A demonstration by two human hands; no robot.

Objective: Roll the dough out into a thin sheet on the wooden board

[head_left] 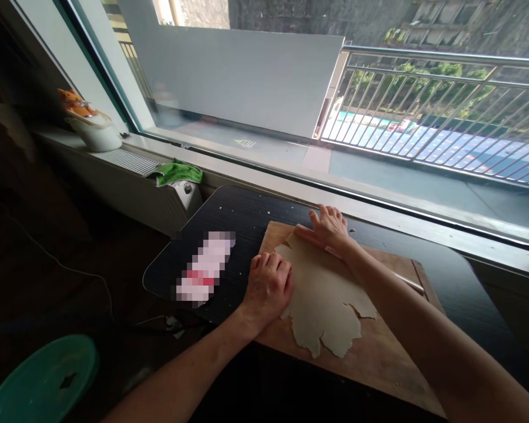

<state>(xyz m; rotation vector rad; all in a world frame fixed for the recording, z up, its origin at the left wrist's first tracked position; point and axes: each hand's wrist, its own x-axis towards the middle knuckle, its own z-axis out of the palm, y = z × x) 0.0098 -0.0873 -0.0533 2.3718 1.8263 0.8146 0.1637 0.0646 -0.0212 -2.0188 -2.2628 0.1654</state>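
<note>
A thin, ragged sheet of dough (pixel 326 299) is spread over a wooden board (pixel 379 364), with torn slits along its near and right edges. My left hand (pixel 268 285) is closed, fingers curled down at the left edge of the dough and board; what lies under the fingertips is hidden. Across the far side of the dough lies a rolling pin (pixel 308 235), partly covered by my right forearm. My right hand (pixel 330 226) rests palm-down over the pin's left part, its fingers stretched out past it towards the window.
The board lies on a black table (pixel 220 211) with small white crumbs. A blurred-out pink and red item (pixel 207 267) is left of it. Beyond are a window ledge (pixel 247 179), a green cloth (pixel 178 172) and a white bucket (pixel 97 132). A green plastic stool or basin (pixel 44 376) stands lower left.
</note>
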